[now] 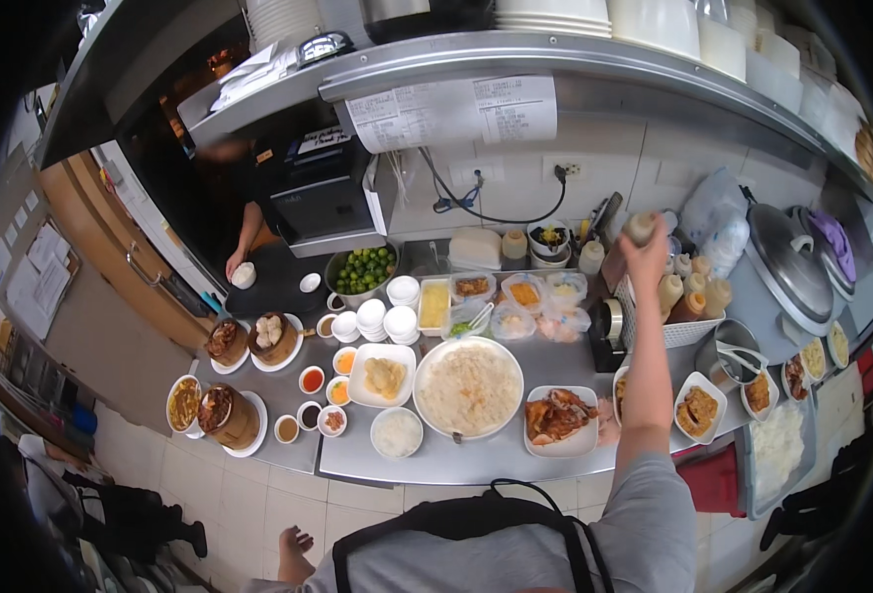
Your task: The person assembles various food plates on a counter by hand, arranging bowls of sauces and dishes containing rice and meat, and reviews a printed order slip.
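My right hand (646, 259) is stretched far over the counter, fingers wrapped round a squeeze bottle (640, 229) with a pale, cloudy body. Just to the right of that wrist stands a white basket (680, 334) packed with several sauce bottles (694, 305). My left hand (296, 544) hangs low over the floor, away from the counter, holding nothing, its fingers loosely apart. Nearest my body on the counter are a large bowl of rice (468, 387), a white dish of browned roast meat (561, 419) and a small bowl of white rice (397, 433).
Bamboo steamers (231, 415) and sauce cups (312, 379) stand on the left. Green citrus fruits fill a pot (357, 275) behind them. A metal shelf (436, 64) overhangs the back. Large lidded pots (787, 262) are at right. Another person's hand (235, 265) holds something white.
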Demonstrator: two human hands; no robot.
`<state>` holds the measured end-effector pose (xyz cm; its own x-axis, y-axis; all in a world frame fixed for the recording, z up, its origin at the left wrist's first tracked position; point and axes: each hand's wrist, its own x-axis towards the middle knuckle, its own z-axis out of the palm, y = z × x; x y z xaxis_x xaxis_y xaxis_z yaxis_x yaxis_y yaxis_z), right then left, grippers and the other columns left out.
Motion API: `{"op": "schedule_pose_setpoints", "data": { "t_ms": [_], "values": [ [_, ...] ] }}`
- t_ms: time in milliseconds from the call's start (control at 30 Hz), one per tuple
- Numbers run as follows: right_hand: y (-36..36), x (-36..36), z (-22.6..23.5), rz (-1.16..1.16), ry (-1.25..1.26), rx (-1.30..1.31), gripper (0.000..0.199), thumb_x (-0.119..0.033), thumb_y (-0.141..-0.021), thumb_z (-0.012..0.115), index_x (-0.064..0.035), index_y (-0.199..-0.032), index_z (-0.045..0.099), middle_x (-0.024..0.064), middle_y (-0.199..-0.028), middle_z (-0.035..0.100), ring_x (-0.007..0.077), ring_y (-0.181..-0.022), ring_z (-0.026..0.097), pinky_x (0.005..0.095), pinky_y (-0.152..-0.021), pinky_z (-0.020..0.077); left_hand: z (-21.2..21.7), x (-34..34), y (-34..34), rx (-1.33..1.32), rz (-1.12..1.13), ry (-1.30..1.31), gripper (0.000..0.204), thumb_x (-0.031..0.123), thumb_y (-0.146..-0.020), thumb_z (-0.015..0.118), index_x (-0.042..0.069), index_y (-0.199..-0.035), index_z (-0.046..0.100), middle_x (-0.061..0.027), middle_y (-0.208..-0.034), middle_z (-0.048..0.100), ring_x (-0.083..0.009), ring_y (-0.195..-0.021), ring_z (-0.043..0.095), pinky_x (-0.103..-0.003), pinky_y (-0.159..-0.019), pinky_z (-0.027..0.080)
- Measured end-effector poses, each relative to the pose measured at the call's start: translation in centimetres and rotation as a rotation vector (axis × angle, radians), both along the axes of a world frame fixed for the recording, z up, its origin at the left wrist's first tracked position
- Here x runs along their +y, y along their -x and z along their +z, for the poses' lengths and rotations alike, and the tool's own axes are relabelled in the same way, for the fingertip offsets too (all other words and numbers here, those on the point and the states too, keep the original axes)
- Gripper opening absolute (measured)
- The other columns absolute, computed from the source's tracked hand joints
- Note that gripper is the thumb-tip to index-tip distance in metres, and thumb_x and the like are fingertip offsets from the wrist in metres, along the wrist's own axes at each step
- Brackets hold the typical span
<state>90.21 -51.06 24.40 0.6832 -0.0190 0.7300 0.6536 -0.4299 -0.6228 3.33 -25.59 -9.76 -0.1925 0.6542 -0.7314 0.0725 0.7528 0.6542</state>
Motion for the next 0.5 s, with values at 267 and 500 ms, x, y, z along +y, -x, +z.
{"op": "schedule_pose_setpoints", "data": {
  "t_ms": [267,500],
  "values": [
    [5.9,-2.6,5.0,0.342,-0.362,-0.006,0.067,-0.022,-0.068,0.071,-0.0018,-0.12,0.036,0.014,-0.112,0.047,0.0226,-0.103,0.045,0.0332,-0.088,0.0345,25.9,4.7,-24.4,-0.102,-1.396,-0.061,0.032,0.013,-0.081,0.051,-0.001,-0.11,0.052,-0.0141,-0.089,0.062,-0.0211,-0.073,0.062,-0.03,-0.063,0.051],
    [11.1,-3.0,3.7,0.516,-0.386,0.117,0.058,-0.014,-0.069,0.07,-0.0023,-0.116,0.038,0.0096,-0.107,0.048,0.0177,-0.098,0.046,0.0301,-0.086,0.0361,47.6,-6.0,-51.8,-0.069,-1.678,-0.95,0.078,0.001,-0.077,0.049,0.024,-0.138,0.006,-0.0048,-0.055,0.055,-0.0082,-0.053,0.055,-0.023,-0.052,0.046]
  ]
}}
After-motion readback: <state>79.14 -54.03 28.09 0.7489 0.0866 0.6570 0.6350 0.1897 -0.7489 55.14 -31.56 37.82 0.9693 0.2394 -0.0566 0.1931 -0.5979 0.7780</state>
